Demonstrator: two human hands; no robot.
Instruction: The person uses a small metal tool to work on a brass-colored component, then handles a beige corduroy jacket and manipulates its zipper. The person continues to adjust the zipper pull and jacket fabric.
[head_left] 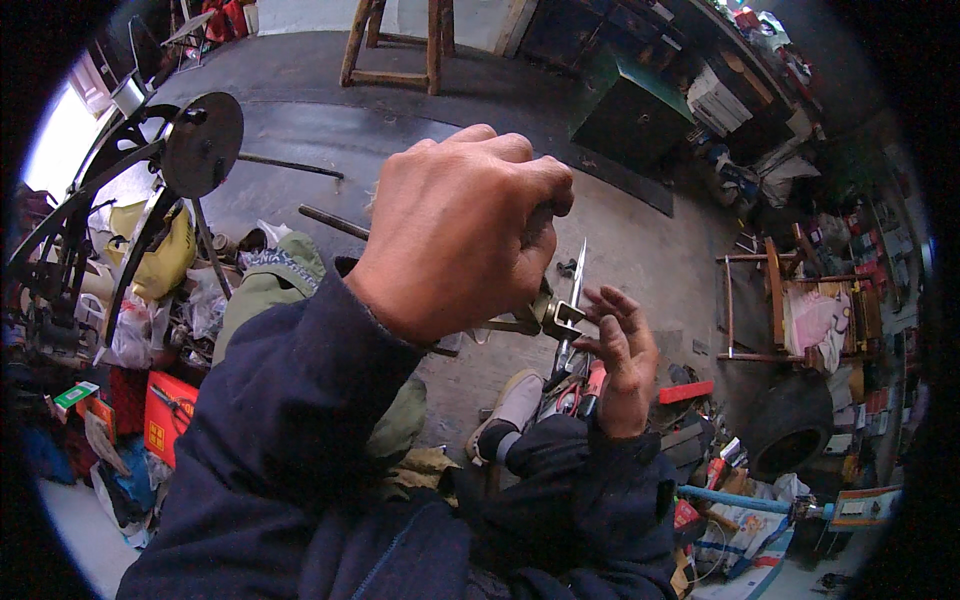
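Note:
My left hand (465, 225) is raised close to the camera, back upward, its fingers curled into a fist. What it closes around is hidden behind the hand. Just below the fist a brassy metal bracket (560, 318) shows, and a thin pointed metal piece (581, 268) rises beside it. My right hand (625, 362) is lower and to the right, fingers spread and slightly bent, the fingertips right by the bracket; I cannot tell whether they touch it. Beneath lie hand tools with red handles (594, 380), near a grey shoe (515, 402).
At left stands a black metal machine with a round disc (203, 145), beside a yellow bag (155, 250). A wooden stool (392, 77) and a green box (630, 112) are at the far side. Rightward are a wooden chair (773, 300), a tyre (790, 440) and a red box (686, 392).

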